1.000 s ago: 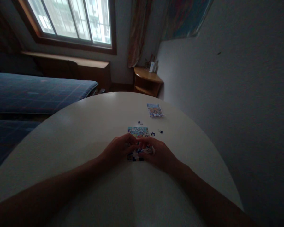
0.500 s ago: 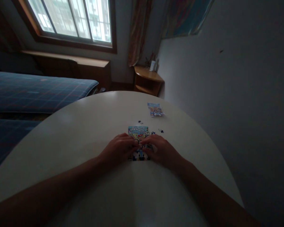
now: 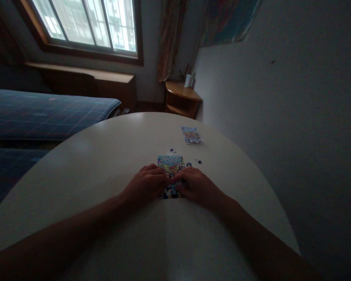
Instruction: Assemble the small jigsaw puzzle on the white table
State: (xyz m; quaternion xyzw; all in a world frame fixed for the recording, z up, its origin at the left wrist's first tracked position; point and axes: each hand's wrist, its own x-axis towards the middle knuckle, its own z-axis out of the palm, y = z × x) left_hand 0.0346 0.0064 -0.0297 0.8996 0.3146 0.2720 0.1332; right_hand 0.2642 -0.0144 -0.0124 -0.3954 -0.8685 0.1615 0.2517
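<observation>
Round white table (image 3: 119, 144) beside mattress (image 3: 46, 113), window (image 3: 90, 23) beyond; left hand (image 3: 146, 181), right hand (image 3: 201, 185) at puzzle (image 3: 171, 160), grips unclear from here

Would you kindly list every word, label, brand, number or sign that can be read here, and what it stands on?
None reads with certainty.
Jigsaw picture: pale lettering across its far end, too blurred to read.
Small printed packet: too small and blurred to read any text.
White item on the corner shelf: no readable text.
</observation>
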